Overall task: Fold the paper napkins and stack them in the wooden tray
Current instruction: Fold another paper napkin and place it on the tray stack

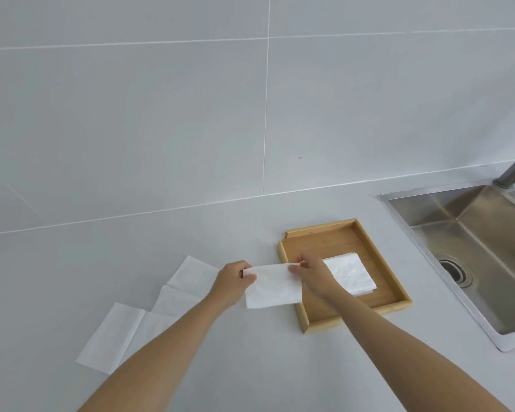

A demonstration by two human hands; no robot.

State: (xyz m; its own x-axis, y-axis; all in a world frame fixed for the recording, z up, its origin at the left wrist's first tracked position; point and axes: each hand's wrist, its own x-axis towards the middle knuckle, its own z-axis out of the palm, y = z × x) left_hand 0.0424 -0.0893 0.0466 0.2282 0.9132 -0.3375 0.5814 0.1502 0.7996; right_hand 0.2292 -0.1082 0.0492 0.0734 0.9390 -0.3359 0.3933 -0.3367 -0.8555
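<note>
Two unfolded napkins (pixel 149 310) lie flat at left, partly hidden by the left forearm. Left hand (pixel 232 282) and right hand (pixel 309 270) each pinch an upper corner of a folded napkin (pixel 272 288), held by the wooden tray (pixel 396 288), where folded napkins (pixel 350 273) lie. Sink (pixel 470 233) is cut off; no writing is legible.

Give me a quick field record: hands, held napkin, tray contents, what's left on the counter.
left hand: pinches the held napkin's left end
right hand: pinches its right end
held napkin: half-folded strip, beside the tray's left rim
wooden tray: holds folded napkins, count unclear
unfolded napkins: flat on the counter, left of the hands
sink: right of tray
</note>
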